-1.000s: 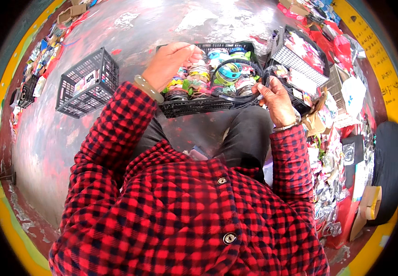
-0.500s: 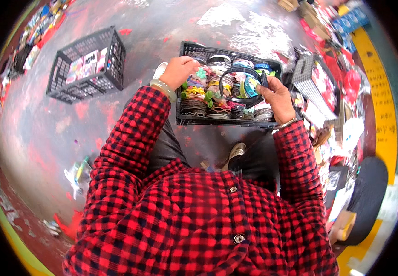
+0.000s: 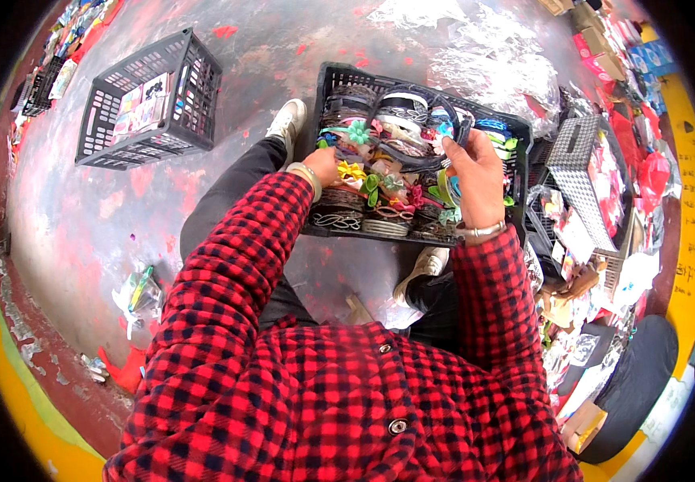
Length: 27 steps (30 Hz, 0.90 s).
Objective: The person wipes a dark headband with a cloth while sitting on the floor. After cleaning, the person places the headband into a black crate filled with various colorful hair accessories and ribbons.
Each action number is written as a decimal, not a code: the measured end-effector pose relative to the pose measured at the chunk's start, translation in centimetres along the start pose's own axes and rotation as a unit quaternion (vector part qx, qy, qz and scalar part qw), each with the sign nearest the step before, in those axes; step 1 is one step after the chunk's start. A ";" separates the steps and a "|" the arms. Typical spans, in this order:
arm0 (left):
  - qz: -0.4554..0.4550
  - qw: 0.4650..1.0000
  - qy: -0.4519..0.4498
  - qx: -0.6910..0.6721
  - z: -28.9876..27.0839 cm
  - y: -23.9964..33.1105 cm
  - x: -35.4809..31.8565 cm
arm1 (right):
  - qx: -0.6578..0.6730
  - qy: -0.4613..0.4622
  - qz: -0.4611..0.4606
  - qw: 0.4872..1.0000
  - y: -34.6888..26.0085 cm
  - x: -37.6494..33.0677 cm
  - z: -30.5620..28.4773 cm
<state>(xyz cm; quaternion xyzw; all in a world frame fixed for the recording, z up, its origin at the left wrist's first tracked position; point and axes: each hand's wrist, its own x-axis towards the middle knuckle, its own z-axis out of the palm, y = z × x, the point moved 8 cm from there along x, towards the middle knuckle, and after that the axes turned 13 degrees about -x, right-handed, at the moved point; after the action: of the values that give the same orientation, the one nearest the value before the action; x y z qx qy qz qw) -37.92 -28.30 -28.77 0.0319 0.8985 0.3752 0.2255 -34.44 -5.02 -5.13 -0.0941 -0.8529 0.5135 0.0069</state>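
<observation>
A black plastic crate point(image 3: 331, 80) in front of me holds several rows of stacked headbands point(image 3: 396, 112), some with flowers and bows. My right hand point(image 3: 478, 178) grips a dark headband point(image 3: 420, 163) between thumb and fingers, its loop lying over the stacks. My left hand point(image 3: 322, 166) is at the crate's left side, fingers curled beside a yellow bow point(image 3: 351, 171); whatever its fingertips hold is hidden. A light green flower point(image 3: 359, 132) sits just above that hand.
Another black crate point(image 3: 195, 92) with packets stands on the floor at far left. To the right are a grey patterned box point(image 3: 579, 161), loose packages and a black stool seat point(image 3: 641, 390). Clear plastic sheeting point(image 3: 500, 68) lies beyond the crate. My shoes point(image 3: 287, 122) flank the crate.
My left hand has come nearer along the crate's left side, away from the green flower. The right hand still holds the dark headband, now turned over the middle stacks. The whole view has shifted.
</observation>
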 end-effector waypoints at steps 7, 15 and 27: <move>0.016 0.998 -0.005 0.068 3.8 0.0 1.4 | 0.145 -0.022 0.046 0.988 -0.8 -1.6 -1.8; 0.067 0.995 0.021 0.071 5.4 -2.5 3.5 | 0.189 -0.025 0.097 0.977 1.4 -2.4 -2.7; 0.046 0.994 0.000 0.102 5.6 -2.1 3.5 | 0.231 -0.046 0.124 0.964 2.1 -2.6 -1.8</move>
<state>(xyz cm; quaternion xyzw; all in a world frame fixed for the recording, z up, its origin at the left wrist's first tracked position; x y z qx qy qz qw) -38.43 -25.29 -34.98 0.0956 0.9299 0.2913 0.2034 -31.38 -2.91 -5.88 -0.1711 -0.6923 0.6970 -0.0748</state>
